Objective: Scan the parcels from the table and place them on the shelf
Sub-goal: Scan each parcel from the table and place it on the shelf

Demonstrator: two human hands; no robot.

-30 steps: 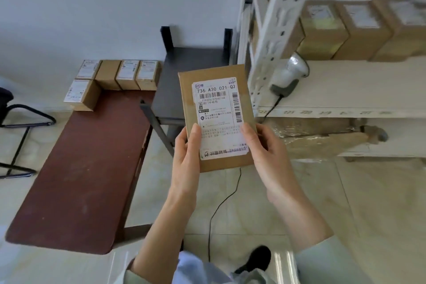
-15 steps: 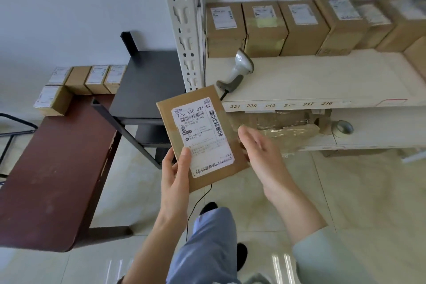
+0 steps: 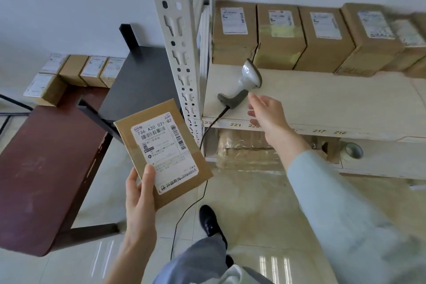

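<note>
Since half a second ago the right hand [image 3: 265, 110] has let go of the parcel's edge and travelled up to the shelf [image 3: 322, 108], where its fingers are now spread and relaxed, just beside the dark handle of the scanner [image 3: 242, 86] but not yet touching it. That leaves the left hand [image 3: 139, 193] carrying the parcel [image 3: 161, 152] alone, thumb pinching the front near the lower left corner and fingers behind, label facing up, out in front of the shelf post and above the floor.

The step in hand looks like picking up the scanner. It would go best with the right hand closing round the dark handle rather than the pale head, so the trigger finger falls into place and the window stays clear. The cable [image 3: 207, 129] hangs off the shelf edge near the parcel, so it probably needs some slack and should be kept off the label. The left hand's grip is low on one corner; holding the parcel flat and steady, with the thumb clear of the barcodes, should give a clean read. More parcels wait on the tabletop [image 3: 46, 168], and boxes already line the back of the shelf.
</note>
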